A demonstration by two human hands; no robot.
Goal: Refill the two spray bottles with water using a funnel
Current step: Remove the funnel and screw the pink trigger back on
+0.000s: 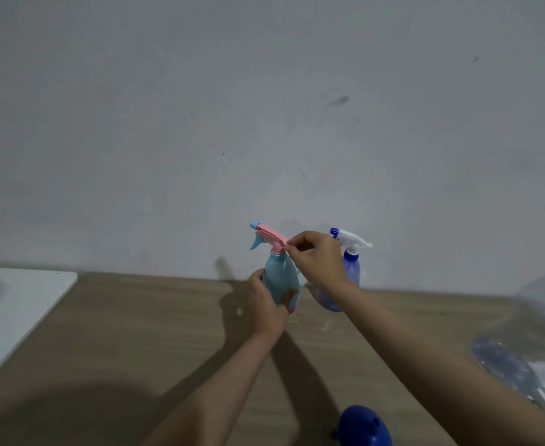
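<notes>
Against a bare grey wall point(264, 107) we work at a wooden counter point(120, 333). Our left hand point(269, 304) wraps the body of the light blue spray bottle point(280, 281), standing upright; our right hand point(317, 257) pinches the rear of its pink trigger head point(271, 237). Just behind stands the translucent blue spray bottle point(350, 268), its contents unclear. A blue funnel point(366, 426) lies near us; a clear water jug point(531, 333) sits right.

No readable text, labels or numbers anywhere.
</notes>
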